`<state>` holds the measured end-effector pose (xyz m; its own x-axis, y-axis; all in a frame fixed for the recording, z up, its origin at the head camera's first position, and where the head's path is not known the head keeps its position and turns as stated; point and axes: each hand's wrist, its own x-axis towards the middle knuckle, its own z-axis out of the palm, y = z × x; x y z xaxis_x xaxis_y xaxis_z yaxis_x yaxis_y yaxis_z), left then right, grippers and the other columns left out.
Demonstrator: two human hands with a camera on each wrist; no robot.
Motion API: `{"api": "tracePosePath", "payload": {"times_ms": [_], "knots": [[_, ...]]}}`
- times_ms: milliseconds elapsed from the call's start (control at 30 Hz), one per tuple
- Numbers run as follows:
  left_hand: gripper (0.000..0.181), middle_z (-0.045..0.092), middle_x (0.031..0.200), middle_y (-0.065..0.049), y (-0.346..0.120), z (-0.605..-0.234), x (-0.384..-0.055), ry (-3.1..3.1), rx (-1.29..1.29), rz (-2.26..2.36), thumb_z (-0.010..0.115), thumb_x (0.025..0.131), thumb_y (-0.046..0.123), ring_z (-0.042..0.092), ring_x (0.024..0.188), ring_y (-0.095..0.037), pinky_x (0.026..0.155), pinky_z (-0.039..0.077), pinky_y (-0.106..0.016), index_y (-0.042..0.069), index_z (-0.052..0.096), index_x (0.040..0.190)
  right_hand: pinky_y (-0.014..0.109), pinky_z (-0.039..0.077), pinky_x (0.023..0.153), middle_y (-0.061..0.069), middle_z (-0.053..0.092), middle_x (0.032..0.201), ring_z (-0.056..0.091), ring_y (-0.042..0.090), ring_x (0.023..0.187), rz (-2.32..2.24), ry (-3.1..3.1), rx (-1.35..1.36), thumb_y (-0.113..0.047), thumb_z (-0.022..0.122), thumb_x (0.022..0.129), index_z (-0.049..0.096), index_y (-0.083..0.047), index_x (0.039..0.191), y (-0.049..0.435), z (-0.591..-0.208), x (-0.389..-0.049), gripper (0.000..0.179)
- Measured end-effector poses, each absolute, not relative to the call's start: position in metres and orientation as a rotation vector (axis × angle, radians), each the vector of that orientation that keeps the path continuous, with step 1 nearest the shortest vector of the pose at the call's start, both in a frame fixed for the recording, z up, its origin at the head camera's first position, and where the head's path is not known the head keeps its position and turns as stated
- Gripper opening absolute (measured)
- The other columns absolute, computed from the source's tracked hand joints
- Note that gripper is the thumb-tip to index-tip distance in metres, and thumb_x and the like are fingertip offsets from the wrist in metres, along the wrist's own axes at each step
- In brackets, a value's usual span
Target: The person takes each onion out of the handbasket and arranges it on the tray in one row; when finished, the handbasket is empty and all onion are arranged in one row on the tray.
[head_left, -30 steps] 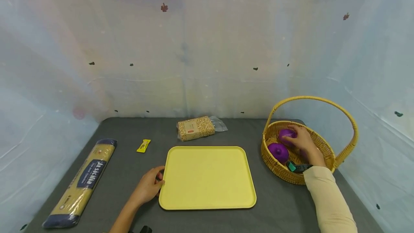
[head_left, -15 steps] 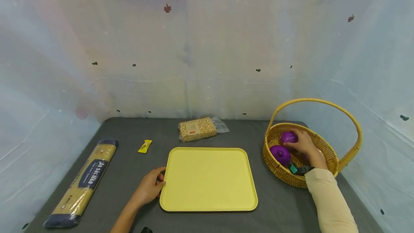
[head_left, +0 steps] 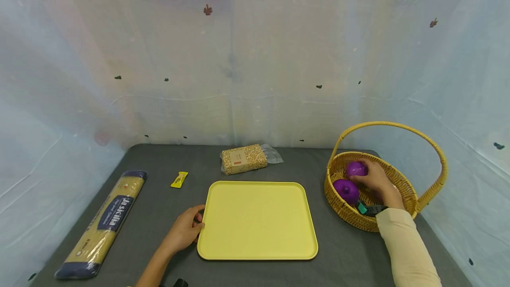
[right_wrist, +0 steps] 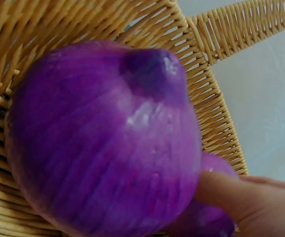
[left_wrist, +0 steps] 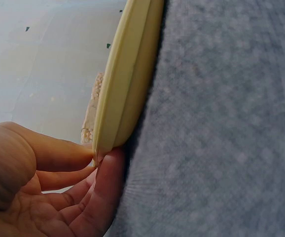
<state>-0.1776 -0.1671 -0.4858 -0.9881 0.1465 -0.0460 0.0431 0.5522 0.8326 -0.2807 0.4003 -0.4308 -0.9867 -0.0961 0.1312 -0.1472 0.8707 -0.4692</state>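
My left hand [head_left: 182, 229] pinches the left rim of a yellow rectangular tray [head_left: 259, 220] on the table. In the left wrist view the thumb lies over the rim of the tray [left_wrist: 125, 89], with fingers beneath it. Inside a wicker basket [head_left: 341, 211] at right, my right hand [head_left: 376, 180] grips a purple onion [head_left: 356, 168] between thumb and fingers. A second onion [head_left: 345, 191] lies nearer in the basket. It fills the right wrist view as a large purple onion [right_wrist: 103, 143], partly hiding the gripped onion [right_wrist: 216, 165] behind it.
The basket's tall handle [head_left: 438, 163] arches over it. A long pasta pack [head_left: 105, 225] lies at left, near a small yellow packet [head_left: 179, 180]. Behind the tray lies a clear bag of grains [head_left: 247, 158]. A pale curtain [head_left: 255, 56] hangs past the table's far edge.
The head view has shifted slightly, so everything sits a little lower and farther right. Both hands keep their holds on the tray rim and the onion.
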Motion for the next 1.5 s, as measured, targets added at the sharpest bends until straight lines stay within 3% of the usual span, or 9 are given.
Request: {"api": "tracePosePath", "payload": {"times_ms": [533, 733, 1100, 1500], "knots": [[0.048, 0.049, 0.086, -0.007, -0.168, -0.486, -0.179, 2.663, 0.158, 1.403, 0.060, 0.084, -0.006, 0.047, 0.064, -0.018, 0.041, 0.048, -0.026, -0.004, 0.048, 0.130, 0.058, 0.048, 0.080, 0.036, 0.043, 0.122, 0.049, 0.049, 0.104, 0.917, -2.787, 0.177, -0.027, 0.068, 0.084, 0.035, 0.006, 0.137, 0.385, -0.386, -0.268, 0.070], [0.047, 0.049, 0.086, -0.008, -0.169, -0.485, -0.177, 2.673, 0.199, 1.401, 0.059, 0.084, -0.006, 0.047, 0.062, -0.017, 0.042, 0.048, -0.025, -0.005, 0.047, 0.130, 0.060, 0.047, 0.078, 0.033, 0.039, 0.121, 0.042, 0.046, 0.106, 0.862, -2.774, 0.142, -0.032, 0.067, 0.084, 0.036, 0.001, 0.138, 0.381, -0.377, -0.260, 0.071], [0.047, 0.049, 0.086, -0.008, -0.168, -0.483, -0.175, 2.694, 0.224, 1.401, 0.060, 0.084, -0.007, 0.047, 0.062, -0.016, 0.041, 0.047, -0.025, -0.005, 0.048, 0.129, 0.049, 0.045, 0.072, 0.027, 0.041, 0.111, 0.041, 0.037, 0.099, 0.871, -2.708, 0.190, -0.033, 0.069, 0.082, 0.041, -0.004, 0.137, 0.365, -0.359, -0.242, 0.068], [0.047, 0.050, 0.087, -0.008, -0.170, -0.485, -0.176, 2.692, 0.225, 1.397, 0.060, 0.085, -0.006, 0.048, 0.063, -0.016, 0.042, 0.047, -0.025, -0.004, 0.048, 0.130, 0.045, 0.047, 0.072, 0.023, 0.040, 0.116, 0.040, 0.034, 0.100, 0.905, -2.709, 0.286, -0.034, 0.071, 0.081, 0.043, -0.011, 0.138, 0.339, -0.348, -0.227, 0.068]]}}
